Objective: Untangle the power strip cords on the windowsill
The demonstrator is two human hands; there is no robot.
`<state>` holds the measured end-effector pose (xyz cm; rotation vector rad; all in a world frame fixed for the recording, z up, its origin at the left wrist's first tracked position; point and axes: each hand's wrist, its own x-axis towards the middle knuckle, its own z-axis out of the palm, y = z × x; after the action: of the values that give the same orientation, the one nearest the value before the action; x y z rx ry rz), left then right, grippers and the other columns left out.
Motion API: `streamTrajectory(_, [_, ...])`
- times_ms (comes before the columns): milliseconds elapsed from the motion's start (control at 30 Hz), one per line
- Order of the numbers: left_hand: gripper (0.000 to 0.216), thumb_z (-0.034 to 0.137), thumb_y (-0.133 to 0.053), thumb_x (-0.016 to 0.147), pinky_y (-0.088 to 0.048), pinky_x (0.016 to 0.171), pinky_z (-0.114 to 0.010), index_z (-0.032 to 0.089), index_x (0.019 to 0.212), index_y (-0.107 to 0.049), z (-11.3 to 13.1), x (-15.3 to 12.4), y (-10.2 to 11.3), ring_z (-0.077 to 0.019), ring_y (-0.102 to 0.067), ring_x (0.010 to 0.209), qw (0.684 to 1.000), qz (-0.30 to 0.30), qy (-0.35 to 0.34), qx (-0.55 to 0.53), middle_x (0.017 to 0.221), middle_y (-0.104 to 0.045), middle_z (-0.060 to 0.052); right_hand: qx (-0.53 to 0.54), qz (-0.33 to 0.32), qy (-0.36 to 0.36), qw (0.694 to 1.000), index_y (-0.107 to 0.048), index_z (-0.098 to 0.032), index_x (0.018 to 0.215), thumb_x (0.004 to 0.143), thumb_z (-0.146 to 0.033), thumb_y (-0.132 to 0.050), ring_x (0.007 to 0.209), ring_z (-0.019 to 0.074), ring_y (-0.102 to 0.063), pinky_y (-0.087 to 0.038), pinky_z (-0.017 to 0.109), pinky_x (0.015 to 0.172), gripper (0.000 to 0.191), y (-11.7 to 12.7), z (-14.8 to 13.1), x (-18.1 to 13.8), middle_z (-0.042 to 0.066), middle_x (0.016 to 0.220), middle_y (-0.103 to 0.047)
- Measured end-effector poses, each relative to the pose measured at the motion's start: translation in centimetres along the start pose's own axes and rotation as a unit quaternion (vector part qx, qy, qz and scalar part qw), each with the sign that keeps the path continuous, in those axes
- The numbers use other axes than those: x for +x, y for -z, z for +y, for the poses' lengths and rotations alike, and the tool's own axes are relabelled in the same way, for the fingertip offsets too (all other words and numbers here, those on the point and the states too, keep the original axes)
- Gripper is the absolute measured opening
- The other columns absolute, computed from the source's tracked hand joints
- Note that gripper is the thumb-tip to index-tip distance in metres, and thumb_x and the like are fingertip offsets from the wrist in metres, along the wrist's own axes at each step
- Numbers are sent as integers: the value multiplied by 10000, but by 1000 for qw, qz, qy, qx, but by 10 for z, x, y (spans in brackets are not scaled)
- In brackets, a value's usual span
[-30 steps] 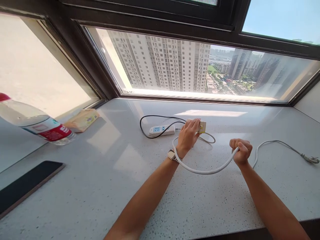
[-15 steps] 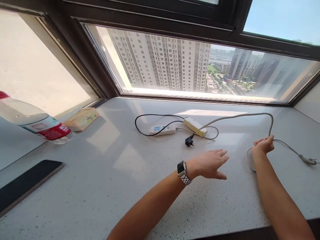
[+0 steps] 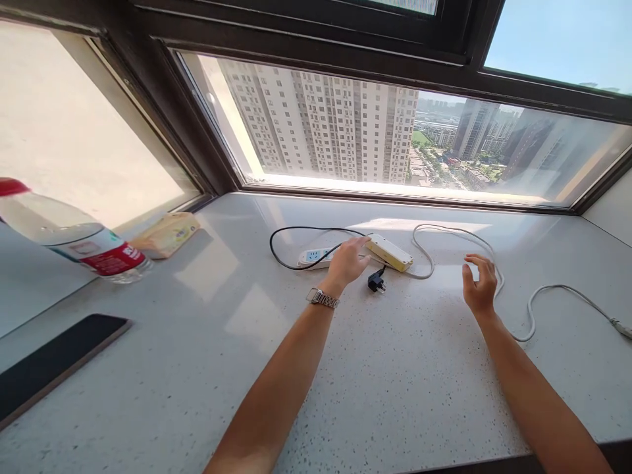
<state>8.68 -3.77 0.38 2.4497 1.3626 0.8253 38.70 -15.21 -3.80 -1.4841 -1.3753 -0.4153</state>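
My left hand [image 3: 348, 260] reaches over the white counter [image 3: 395, 382], fingers apart, its tips touching the near end of a yellow power strip [image 3: 392, 252]. It covers the right end of a white power strip [image 3: 313, 255]. A black cord [image 3: 281, 243] loops out from there, and a black plug [image 3: 376, 282] lies loose just below the yellow strip. My right hand [image 3: 478, 283] hovers with loosely curled fingers and holds nothing. It is beside the grey-white cable [image 3: 530, 309], which snakes from the yellow strip to its plug [image 3: 621, 327] at the right edge.
A clear water bottle [image 3: 74, 240] with a red label lies at the left, a tissue pack [image 3: 166, 234] behind it. A dark phone [image 3: 49, 362] rests at the near left. The dark window frame [image 3: 345, 191] borders the counter's far side.
My left hand let go of the yellow strip, swung right, then came back to it. My right hand released the cable, which now lies on the counter. The black plug has come into sight.
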Motion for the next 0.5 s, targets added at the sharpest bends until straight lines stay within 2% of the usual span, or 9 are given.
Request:
streamTrajectory(67, [505, 224, -534, 820, -377, 1052, -448, 188, 1322, -492, 3, -1, -7, -262, -463, 1256, 999, -11, -41, 1, 1355, -523, -106, 4, -196, 56, 979, -573, -198, 1121, 885, -319, -437, 1135, 275, -505, -385, 428, 929, 298, -21, -28, -14, 115, 1187, -610])
streamTrajectory(100, [499, 241, -525, 838, -356, 1068, -453, 209, 1334, -481, 7, -3, -11, -257, -433, 1286, 997, -25, -73, -4, 1393, -490, -95, -11, -269, 65, 961, -563, -204, 1171, 881, -311, -459, 1177, 282, -475, -367, 429, 946, 326, -29, -38, -19, 110, 1242, -590])
streamTrajectory(167, [468, 290, -509, 873, -319, 1091, -454, 252, 1339, -480, 20, -4, -20, -246, -383, 1327, 987, -62, -147, -13, 1442, -440, -69, -47, -357, 58, 931, -555, -209, 1216, 877, -305, -493, 1198, 293, -448, -345, 429, 953, 357, -38, -52, -25, 107, 1282, -571])
streamTrajectory(267, [445, 350, -505, 893, -266, 1109, -486, 295, 1335, -492, 40, -1, -37, -268, -328, 1360, 968, -123, -218, 13, 1476, -395, -50, -92, -396, 23, 913, -609, -206, 1122, 878, -324, -522, 1102, 293, -488, -359, 413, 890, 285, -37, -61, -23, 110, 1172, -622])
streamTrajectory(400, [385, 323, -480, 907, -173, 1107, -575, 329, 1287, -546, 48, 23, -55, -319, -253, 1389, 943, -232, -218, 93, 1511, -334, -52, -103, -408, 8, 907, -624, -192, 860, 877, -303, -536, 914, 238, -535, -346, 353, 796, 142, -30, -66, -18, 76, 899, -664])
streamTrajectory(500, [351, 322, -385, 945, -83, 1127, -560, 365, 1229, -587, 35, 48, -58, -276, -170, 1423, 935, -282, -184, 107, 1541, -272, -4, -48, -406, 31, 912, -512, -180, 623, 912, -319, -461, 662, 157, -487, -319, 311, 717, 325, -31, -71, -23, 15, 625, -564])
